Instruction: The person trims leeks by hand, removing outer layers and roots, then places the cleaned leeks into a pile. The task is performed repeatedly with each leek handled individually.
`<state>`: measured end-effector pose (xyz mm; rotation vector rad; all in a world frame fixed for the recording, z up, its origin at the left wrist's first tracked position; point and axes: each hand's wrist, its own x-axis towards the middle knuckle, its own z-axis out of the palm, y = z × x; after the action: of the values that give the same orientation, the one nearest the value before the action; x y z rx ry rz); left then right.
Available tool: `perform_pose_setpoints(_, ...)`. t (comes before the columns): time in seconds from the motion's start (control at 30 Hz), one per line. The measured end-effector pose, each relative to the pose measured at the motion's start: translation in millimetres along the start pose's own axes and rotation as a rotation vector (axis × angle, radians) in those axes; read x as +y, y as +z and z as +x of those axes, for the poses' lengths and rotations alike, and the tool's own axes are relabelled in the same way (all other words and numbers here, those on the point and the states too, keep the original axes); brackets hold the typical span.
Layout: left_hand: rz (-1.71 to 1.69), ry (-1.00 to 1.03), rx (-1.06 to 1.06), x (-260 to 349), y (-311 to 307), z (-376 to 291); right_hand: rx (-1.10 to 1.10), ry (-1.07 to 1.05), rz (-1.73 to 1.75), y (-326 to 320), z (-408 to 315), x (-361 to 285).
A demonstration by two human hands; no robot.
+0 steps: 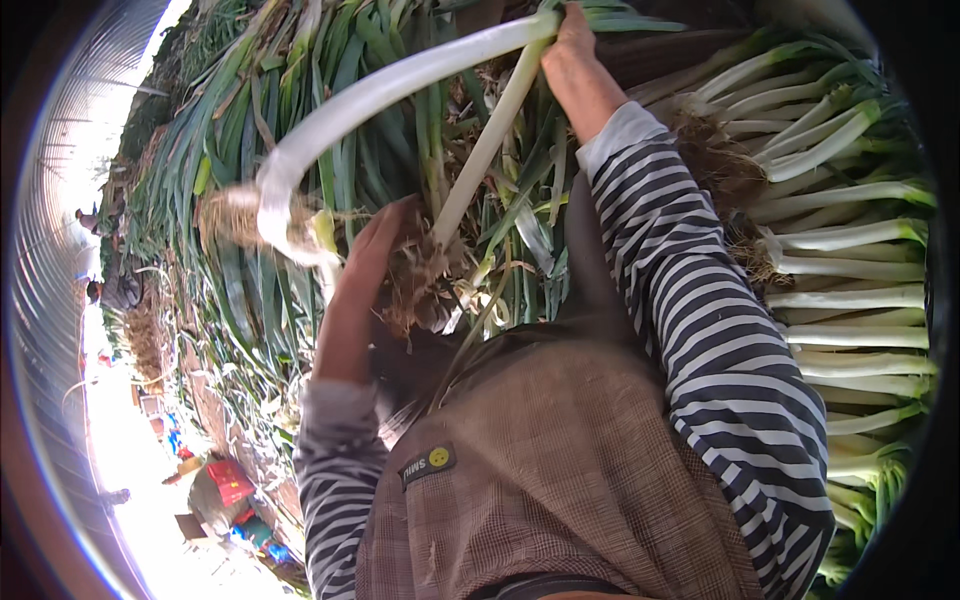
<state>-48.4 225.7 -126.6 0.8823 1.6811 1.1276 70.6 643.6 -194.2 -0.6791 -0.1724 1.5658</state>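
Note:
My right hand is closed around the green upper part of several leeks at the top. From it one white leek shank arcs to the left, its root end blurred. A second leek shank slants down to a brown root tuft. My left hand, blurred, is beside these roots, between the two root ends. Its fingertips are partly hidden, and whether it grips anything is unclear. A pale strip hangs by its wrist. Below is my checked brown apron.
Long green leek leaves lie heaped at the upper left. Rows of leeks with white shanks are stacked along the right. Leaf scraps lie before me. A red item and other goods stand at the lower left, under a corrugated wall or roof.

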Motion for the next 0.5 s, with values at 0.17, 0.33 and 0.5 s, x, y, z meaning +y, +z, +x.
perform_pose_setpoints(0.17, -0.459, -0.134, -0.528, 54.5, 78.4, 112.9, -0.226, 0.240, 0.187, 15.6, -28.1, -10.5)
perform_pose_setpoints(0.33, -0.416, 0.002, -0.255, 69.7, 92.0, 122.7, -0.508, 0.578, 0.258, 23.2, -51.7, -30.9)
perform_pose_setpoints(0.5, -0.218, 0.072, -0.060, 42.2, 82.0, 76.6, -0.619, 0.629, 0.322, 25.5, -61.1, -45.1)
